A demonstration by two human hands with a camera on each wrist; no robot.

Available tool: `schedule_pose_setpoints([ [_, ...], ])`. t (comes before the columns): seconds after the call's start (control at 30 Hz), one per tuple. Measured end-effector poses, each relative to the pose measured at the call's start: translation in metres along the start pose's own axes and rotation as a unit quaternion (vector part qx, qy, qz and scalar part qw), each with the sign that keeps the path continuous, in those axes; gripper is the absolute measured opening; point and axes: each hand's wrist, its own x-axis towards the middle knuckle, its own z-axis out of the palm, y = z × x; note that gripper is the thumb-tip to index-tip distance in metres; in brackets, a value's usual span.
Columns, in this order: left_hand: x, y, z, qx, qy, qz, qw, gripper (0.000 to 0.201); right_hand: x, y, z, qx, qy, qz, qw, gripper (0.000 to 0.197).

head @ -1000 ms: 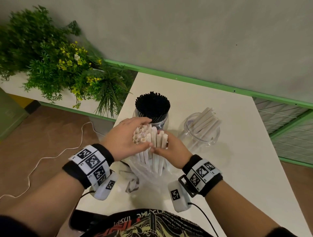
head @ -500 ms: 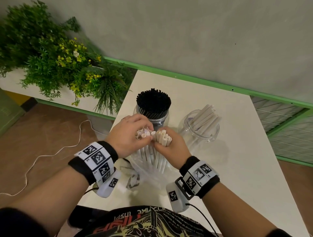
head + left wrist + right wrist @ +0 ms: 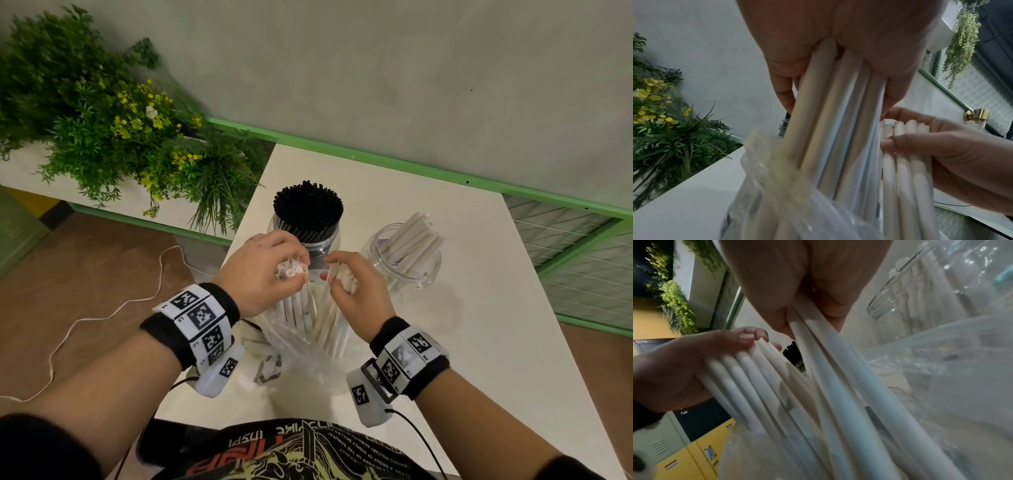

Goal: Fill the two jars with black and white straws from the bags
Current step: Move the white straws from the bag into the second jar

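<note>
White straws (image 3: 301, 301) stand upright in a clear plastic bag (image 3: 301, 346) at the table's near edge. My left hand (image 3: 263, 270) grips one bunch of white straws (image 3: 830, 113) near their tops. My right hand (image 3: 352, 284) grips a second bunch of white straws (image 3: 838, 369) just to the right, split off from the first. Behind the hands, a glass jar (image 3: 322, 246) is packed with black straws (image 3: 308, 205). To its right a second glass jar (image 3: 404, 263) holds several white straws (image 3: 411, 236) leaning to the right.
The white table (image 3: 479, 325) has its left edge beside a planter of green plants with yellow flowers (image 3: 113, 137). A green rail (image 3: 411, 168) and grey wall run behind. A white cable (image 3: 102, 315) lies on the brown floor. A crumpled bag (image 3: 263, 363) lies by my left wrist.
The single bunch of white straws has split into two, one in each hand. My hands have drawn slightly apart, and a gap now shows between the bunches.
</note>
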Motion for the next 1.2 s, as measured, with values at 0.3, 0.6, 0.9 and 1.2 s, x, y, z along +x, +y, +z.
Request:
schedule_pose_setpoints([
  [0.3,0.003,0.001,-0.001,0.004,-0.007,0.0,1.0,0.02,0.019,-0.021,-0.025,0.051,0.018,0.002,0.999,0.022],
  [0.6,0.009,-0.002,-0.002,0.015,-0.006,0.006,1.0,0.028,0.045,-0.042,-0.081,0.12,0.095,0.009,0.988,0.025],
  [0.9,0.017,-0.004,0.0,0.029,-0.022,0.019,0.999,0.021,0.076,-0.067,-0.14,0.103,0.25,-0.046,0.962,0.029],
  [1.2,0.015,-0.005,0.001,0.023,-0.021,0.018,0.999,0.018,0.073,-0.055,-0.157,0.058,0.352,-0.084,0.931,0.027],
])
